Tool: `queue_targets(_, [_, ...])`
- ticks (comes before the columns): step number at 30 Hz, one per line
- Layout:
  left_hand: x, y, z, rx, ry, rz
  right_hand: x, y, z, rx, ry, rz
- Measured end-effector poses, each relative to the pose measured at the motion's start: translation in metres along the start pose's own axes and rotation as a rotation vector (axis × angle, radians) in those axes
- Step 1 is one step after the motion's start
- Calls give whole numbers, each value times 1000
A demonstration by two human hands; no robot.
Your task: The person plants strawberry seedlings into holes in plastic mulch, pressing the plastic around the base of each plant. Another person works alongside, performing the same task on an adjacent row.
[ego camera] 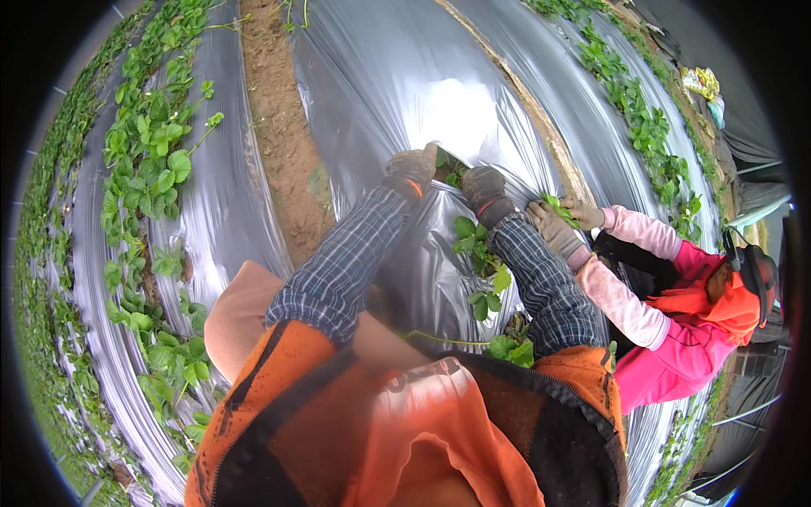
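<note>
Silver plastic mulch film (380, 82) covers the raised bed in front of me. My left hand (410, 168), in a dirty dark glove, grips the film at the left side of an opening. My right hand (486, 189), gloved too, is closed on the film at the opening's right side. Taut folds run from both hands. Green leaves of a plant (453, 176) and dark soil show in the gap between them. Nearer to me, strawberry-like plants (475, 244) stick out through the film. My fingertips are partly hidden by the gloves' backs.
At my right, a co-worker's gloved hands (561, 222) hold leaves at the bed's edge, close to my right forearm. A bare soil furrow (279, 120) runs along the left. Leafy plant rows (149, 152) grow beyond it. Another planted row (640, 120) lies right.
</note>
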State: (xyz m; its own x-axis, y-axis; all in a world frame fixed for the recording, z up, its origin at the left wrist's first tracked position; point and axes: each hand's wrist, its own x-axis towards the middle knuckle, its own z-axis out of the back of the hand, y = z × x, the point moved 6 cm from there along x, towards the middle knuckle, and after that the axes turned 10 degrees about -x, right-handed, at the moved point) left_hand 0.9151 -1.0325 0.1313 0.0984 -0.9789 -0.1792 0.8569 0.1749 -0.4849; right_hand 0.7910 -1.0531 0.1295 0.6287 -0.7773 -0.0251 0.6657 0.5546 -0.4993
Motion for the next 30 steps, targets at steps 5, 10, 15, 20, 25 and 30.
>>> queue_targets(5, [-10,-13,12,49,-151,-40,-12,32,25,-170,-460,489])
queue_targets(10, [-13,-14,10,35,-94,-33,6,17,-4,158,77,457])
queue_targets(15, [-13,-17,-6,208,190,-202,15,13,-28,181,102,289])
queue_targets(20, [-27,-7,-10,159,147,-384,27,22,-64,442,213,56])
queue_targets(25, [-25,1,-19,193,165,-329,41,36,-75,833,147,-54])
queue_targets(30, [-34,7,-20,199,168,-370,38,40,-64,925,165,13])
